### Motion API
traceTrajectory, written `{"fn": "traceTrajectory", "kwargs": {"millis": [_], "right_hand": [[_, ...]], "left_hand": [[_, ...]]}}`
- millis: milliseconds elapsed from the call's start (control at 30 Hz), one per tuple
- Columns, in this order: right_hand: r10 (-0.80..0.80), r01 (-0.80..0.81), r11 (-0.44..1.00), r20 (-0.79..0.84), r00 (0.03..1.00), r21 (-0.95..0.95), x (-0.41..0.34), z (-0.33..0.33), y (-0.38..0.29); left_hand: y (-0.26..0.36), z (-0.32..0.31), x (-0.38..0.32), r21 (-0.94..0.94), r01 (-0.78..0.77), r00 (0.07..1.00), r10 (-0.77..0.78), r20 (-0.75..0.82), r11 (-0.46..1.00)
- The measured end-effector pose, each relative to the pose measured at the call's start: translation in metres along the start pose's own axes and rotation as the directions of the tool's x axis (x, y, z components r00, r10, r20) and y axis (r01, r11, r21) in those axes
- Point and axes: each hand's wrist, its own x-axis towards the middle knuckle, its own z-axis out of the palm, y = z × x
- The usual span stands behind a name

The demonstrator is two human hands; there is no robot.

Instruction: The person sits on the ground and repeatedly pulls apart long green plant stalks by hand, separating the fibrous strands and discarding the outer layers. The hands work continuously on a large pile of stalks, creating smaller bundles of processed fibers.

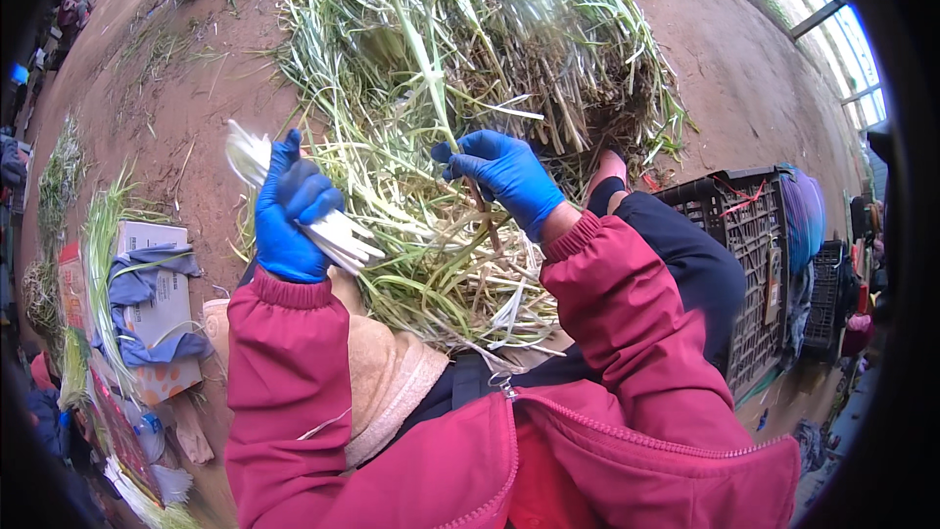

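Observation:
Both of my hands wear blue gloves. My left hand (294, 213) is closed around a bundle of peeled white allium stalks (339, 236), whose ends stick out on both sides of the fist. Between the thumb and fingers of my right hand (507, 176) is a single long green stalk (429, 77). Its leafy top points away from me, and a brownish lower end hangs below the fingers. A loose litter of pulled leaves (440, 286) lies in front of my lap. Beyond it rises a large heap of unpeeled stalks (470, 37), roots mostly facing right.
A black plastic crate (753, 279) stands on its side at my right, with purple-blue cloth (802, 213) over it. On the left are a cardboard box (158, 294) draped with blue cloth and some long green stalks (103, 272). Bare earth floor (742, 81) surrounds the heap.

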Motion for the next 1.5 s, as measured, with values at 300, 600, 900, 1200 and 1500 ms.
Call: {"fn": "traceTrajectory", "kwargs": {"millis": [300,600,900,1200,1500], "right_hand": [[0.004,-0.004,1.000,-0.025,1.000,0.014,-0.042,0.010,0.020],[-0.062,0.064,0.994,0.031,0.998,-0.084,-0.065,0.028,0.066],[-0.174,0.174,0.977,-0.006,0.985,0.121,-0.041,0.051,0.056],[-0.513,0.520,0.854,-0.124,0.849,0.026,-0.054,0.052,0.031],[0.704,0.327,0.215,0.378,0.600,-0.920,-0.127,-0.043,0.088]], "left_hand": [[-0.058,-0.009,-0.004,0.646,0.392,0.851,0.009,-0.525,0.655],[-0.046,-0.018,0.001,0.717,0.354,0.873,0.064,-0.484,0.601],[-0.048,-0.018,0.000,0.793,0.272,0.938,0.035,-0.346,0.545],[-0.029,-0.019,0.007,0.742,0.050,0.912,0.273,-0.307,0.669],[0.084,0.001,0.000,0.447,-0.330,0.886,0.436,-0.158,0.832]]}}
